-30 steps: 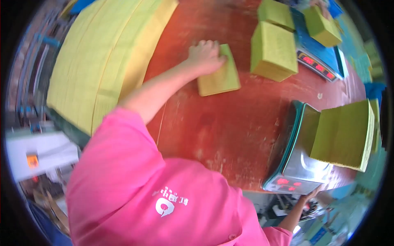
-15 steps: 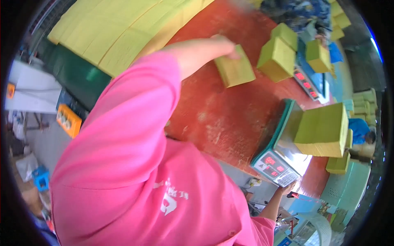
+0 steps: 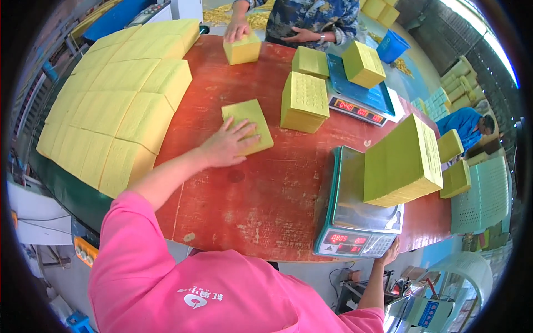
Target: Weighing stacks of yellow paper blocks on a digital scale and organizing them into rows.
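Observation:
My left hand (image 3: 226, 145) lies with spread fingers on a thin stack of yellow paper (image 3: 257, 125) on the red table. To the right stands a green-edged digital scale (image 3: 355, 208) with lit red digits. A tall block of yellow paper sheets (image 3: 395, 162) rests on its metal plate. My right hand (image 3: 390, 253) touches the scale's near right corner; its fingers are partly hidden there. Across the table, a co-worker's hand (image 3: 237, 29) rests on a yellow paper block (image 3: 242, 51).
Many yellow paper blocks (image 3: 116, 105) lie in rows at the left. Two more blocks (image 3: 304, 102) stand beside a second scale (image 3: 355, 108) with a blue tray, which carries another block (image 3: 363, 62). A blue bin (image 3: 392, 45) stands behind. A fan (image 3: 463, 277) is at the lower right.
My left arm has come back nearer, and its hand now lies spread on the thin stack. My right hand stays at the scale. The view has shifted, bringing the co-worker's hands into sight.

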Demonstrator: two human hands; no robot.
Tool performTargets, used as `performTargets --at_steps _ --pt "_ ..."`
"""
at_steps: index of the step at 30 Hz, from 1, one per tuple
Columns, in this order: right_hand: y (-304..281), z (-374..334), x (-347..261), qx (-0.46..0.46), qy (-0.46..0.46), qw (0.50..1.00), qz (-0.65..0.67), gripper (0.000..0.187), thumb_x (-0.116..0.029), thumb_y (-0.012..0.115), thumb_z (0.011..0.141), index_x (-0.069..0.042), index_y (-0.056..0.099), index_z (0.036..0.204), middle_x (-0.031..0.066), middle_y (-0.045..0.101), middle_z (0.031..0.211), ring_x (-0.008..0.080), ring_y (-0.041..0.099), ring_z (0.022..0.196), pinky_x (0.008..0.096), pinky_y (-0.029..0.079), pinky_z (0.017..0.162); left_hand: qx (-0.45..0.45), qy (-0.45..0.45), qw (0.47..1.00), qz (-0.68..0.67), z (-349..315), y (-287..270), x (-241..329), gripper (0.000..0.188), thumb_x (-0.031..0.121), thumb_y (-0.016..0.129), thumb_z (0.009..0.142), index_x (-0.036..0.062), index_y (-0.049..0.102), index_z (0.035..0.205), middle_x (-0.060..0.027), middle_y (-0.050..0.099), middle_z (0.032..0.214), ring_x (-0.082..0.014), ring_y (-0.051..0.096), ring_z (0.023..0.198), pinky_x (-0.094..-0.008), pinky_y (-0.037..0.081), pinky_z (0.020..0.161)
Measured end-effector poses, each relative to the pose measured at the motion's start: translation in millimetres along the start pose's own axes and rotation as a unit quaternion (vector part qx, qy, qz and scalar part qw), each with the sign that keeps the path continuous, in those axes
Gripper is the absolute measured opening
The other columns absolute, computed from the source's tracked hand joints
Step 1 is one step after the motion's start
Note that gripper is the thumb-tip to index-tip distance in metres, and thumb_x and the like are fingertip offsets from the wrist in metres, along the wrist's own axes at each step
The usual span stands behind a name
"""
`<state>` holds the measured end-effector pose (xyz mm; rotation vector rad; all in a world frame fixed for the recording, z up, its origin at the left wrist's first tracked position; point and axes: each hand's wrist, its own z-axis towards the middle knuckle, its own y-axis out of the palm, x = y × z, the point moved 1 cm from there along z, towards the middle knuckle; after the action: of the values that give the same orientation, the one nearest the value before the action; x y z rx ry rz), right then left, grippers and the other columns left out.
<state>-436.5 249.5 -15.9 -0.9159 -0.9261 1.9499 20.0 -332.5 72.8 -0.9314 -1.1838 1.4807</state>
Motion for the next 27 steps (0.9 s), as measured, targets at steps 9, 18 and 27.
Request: performTargets --at_steps 9,18,27 --pt "0.1 -9.1 9.9 -0.014 0.024 1.0 0.002 0.037 -0.016 0.04 0.098 -0.005 0.059 0.128 0.0137 0.057 0.135 0.0299 0.051 0.126 0.0401 0.036 0.109 -0.09 -0.051 0.992 0.078 100.6 9.8 -136.5 0.069 0.024 0.068 0.084 0.0168 0.04 0.147 -0.0151 0.032 0.154 -0.0328 0.026 0.145 -0.0529 0.024 0.116" --pt "-17.0 -18.0 16.5 -0.093 0.08 0.992 0.009 0.044 -0.024 0.032 0.104 0.003 0.054 0.131 0.0178 0.052 0.139 0.0346 0.046 0.129 0.0424 0.031 0.11 0.054 -0.235 0.932 -0.269 284.6 4.0 -120.9 0.033 0.029 0.046 0.095 0.0059 0.066 0.106 -0.0184 0.068 0.106 -0.0387 0.063 0.101 -0.0435 0.049 0.091" --pt "-8.2 -16.0 26.0 -0.042 0.033 0.999 0.005 0.041 -0.022 0.041 0.098 0.0 0.058 0.128 0.0162 0.057 0.134 0.0343 0.049 0.127 0.043 0.034 0.109 0.012 -0.138 0.951 -0.277 286.9 42.4 -90.1 0.039 0.038 0.042 0.101 0.003 0.058 0.1 -0.0194 0.062 0.096 -0.0364 0.059 0.095 -0.0417 0.044 0.086"
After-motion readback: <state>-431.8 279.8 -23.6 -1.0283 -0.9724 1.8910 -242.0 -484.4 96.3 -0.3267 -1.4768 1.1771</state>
